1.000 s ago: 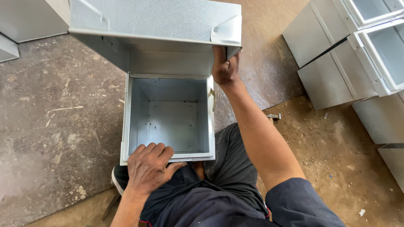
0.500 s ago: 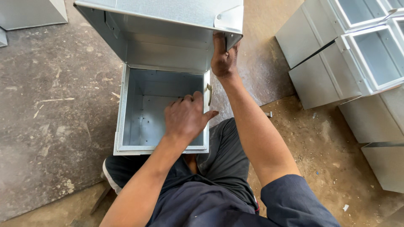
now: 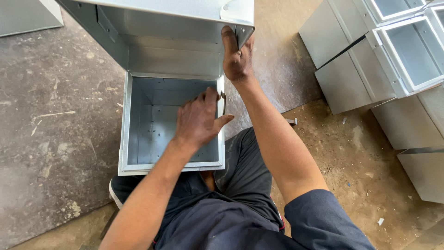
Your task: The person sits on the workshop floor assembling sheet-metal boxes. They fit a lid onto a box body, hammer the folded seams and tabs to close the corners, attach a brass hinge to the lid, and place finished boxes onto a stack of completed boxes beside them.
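An open grey sheet-metal box (image 3: 138, 139) stands on the floor between my knees, its lid (image 3: 171, 18) swung up at the far side. My right hand (image 3: 237, 55) grips the lid's near right corner and holds it raised. My left hand (image 3: 198, 118) reaches over the box opening, fingers bent, touching the inside of the right wall near a small latch (image 3: 224, 103) on the rim. Whether it pinches anything is hidden by the fingers.
Several similar grey metal boxes (image 3: 379, 60) are stacked at the right on the dirt floor. Another box edge (image 3: 27, 18) shows at the top left. A small metal piece (image 3: 291, 121) lies on the ground right of the box. A dark stained slab (image 3: 55, 139) lies left.
My left hand left the box's near rim and moved up and right to the inside of the right wall. The right hand kept hold of the raised lid.
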